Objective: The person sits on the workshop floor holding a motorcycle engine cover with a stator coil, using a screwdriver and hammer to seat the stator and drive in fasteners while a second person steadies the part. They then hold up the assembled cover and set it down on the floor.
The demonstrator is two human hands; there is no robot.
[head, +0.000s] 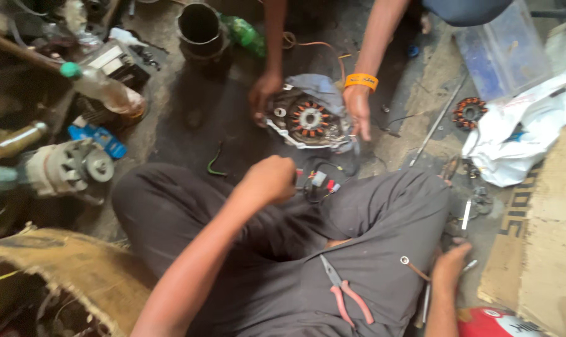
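Note:
My left hand [271, 179] is closed in a fist at the near end of a wire bundle [317, 182] with small red and white connectors, above my lap. The wires run to a round engine cover with an orange-coiled stator [309, 118] on the floor. Another person's two hands [263, 93] [359, 111], one wrist with an orange band, hold that cover from the far side. My right hand [450, 265] reaches down to the floor beside my knee, fingertips at a thin metal tool [469, 266]; its grip is hidden. Red-handled pliers [347, 294] lie on my lap.
A second stator [469, 112] and a white plastic bag [520, 134] lie at the right, with cardboard [545, 249] nearer. A motor [67, 167], bottles [105, 87] and a metal cylinder [200, 28] crowd the left and back. A long metal rod [435, 125] lies on the floor.

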